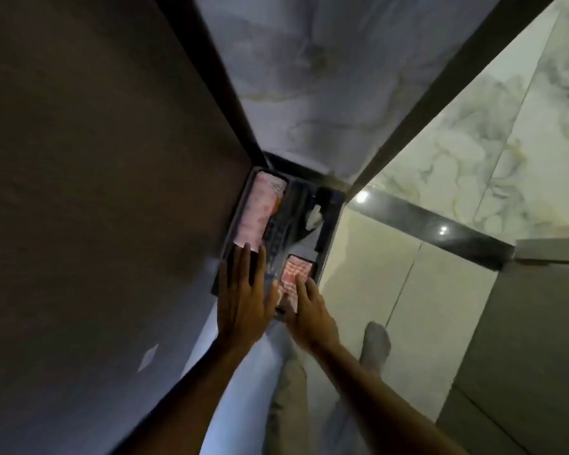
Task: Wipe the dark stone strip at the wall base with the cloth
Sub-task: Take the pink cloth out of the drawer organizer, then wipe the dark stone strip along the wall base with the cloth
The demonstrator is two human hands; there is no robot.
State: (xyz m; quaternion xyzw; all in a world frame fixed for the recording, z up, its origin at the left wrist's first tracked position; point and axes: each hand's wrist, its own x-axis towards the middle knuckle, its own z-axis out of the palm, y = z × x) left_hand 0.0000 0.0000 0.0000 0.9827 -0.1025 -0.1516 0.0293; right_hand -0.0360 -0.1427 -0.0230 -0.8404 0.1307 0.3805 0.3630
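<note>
1. Viewpoint: the head camera looks steeply down into a narrow corner between a dark brown wall panel (96,159) on the left and a marble wall (309,77) ahead.
2. Left hand (243,300): open, fingers extended and spread, palm laid flat on the dark glossy surface at the wall base. It grips nothing.
3. Right hand (309,310): fingers extended and pressed down on the cloth (296,274) (pink-and-white patterned, folded flat). The hand presses the cloth and does not clench it.
4. Cloth position: on the dark stone strip (273,238) in the corner, just right of the left hand, near the strip's right edge.
5. A pink shape (260,211) shows on the glossy dark surface beside the brown panel, past the left fingertips; whether it is a reflection or a separate item cannot be told.
6. A black band (440,228) runs along the base of the right-hand marble wall, above the pale floor tiles (375,274).
</note>
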